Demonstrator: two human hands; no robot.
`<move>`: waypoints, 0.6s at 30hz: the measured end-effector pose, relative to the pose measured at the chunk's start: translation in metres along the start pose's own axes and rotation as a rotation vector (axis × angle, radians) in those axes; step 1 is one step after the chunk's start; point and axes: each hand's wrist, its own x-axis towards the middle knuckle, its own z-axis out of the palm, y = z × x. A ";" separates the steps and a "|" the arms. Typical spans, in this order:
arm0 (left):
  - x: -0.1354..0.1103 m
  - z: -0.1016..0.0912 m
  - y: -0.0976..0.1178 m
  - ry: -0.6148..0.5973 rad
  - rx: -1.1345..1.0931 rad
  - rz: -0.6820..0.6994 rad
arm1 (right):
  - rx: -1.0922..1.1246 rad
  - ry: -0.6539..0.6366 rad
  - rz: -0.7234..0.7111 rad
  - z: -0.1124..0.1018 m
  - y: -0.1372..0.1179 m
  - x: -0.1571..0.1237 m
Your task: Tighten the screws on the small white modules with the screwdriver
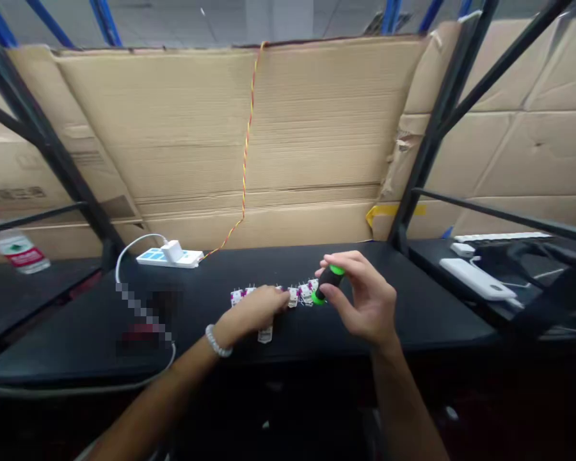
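Observation:
A row of small white parts (306, 294) with purple pieces and thin wire-like ends lies across the black tabletop. My left hand (262, 304), with a pale beaded bracelet at its wrist, is over the middle of this row and covers several of the parts. Its fingers are curled down; what they grip is hidden. A small white piece (265, 334) shows just below that hand. In my right hand (362, 294) is a screwdriver (330, 282) with a black and bright green handle, pinched between thumb and fingers and tilted at the row's right end. I cannot make out its tip.
At the left back, a white power strip (187, 258) carries a plugged-in charger (172, 250) and a white cable (120, 262). Cardboard (317, 141) stands behind the table (427, 307), between dark metal posts. A bottle (19, 250) is far left; a white device (477, 279) lies right.

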 end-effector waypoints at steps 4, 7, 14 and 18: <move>-0.001 -0.003 0.002 -0.005 -0.044 -0.031 | 0.010 0.004 -0.008 -0.001 0.000 0.000; -0.005 -0.013 0.006 0.017 -0.063 -0.081 | 0.020 0.004 -0.011 -0.001 0.000 0.001; -0.009 -0.022 0.009 0.008 -0.069 -0.197 | 0.028 -0.008 -0.008 -0.001 -0.001 0.001; -0.002 -0.012 0.015 -0.049 -0.024 -0.238 | 0.038 -0.017 -0.025 0.000 -0.001 0.001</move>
